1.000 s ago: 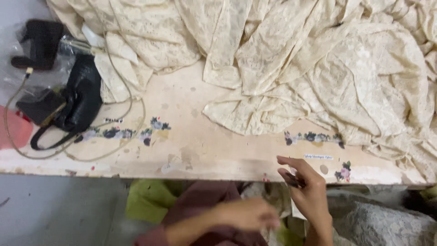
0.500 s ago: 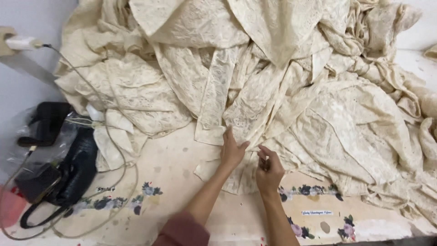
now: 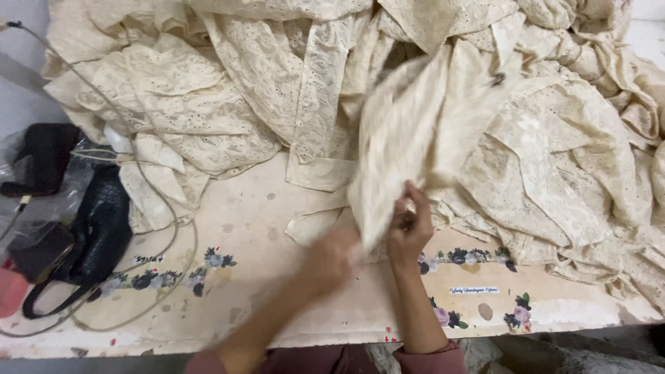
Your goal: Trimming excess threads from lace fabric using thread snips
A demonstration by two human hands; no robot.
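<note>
A strip of cream lace cloth (image 3: 398, 142) is pinched at its lower end by the right hand (image 3: 409, 232), fingers closed tight on it. The left hand (image 3: 332, 257) is blurred; it is pressed against the same end, but whether it is closed cannot be told. The strip runs up toward one o'clock from both hands into the big lace pile (image 3: 540, 131). The thin lace could be torn if it is tugged while snagged in the pile. Other pieces could be dragged off the table (image 3: 256, 228). The cord (image 3: 166, 228) at nine o'clock could be caught too.
</note>
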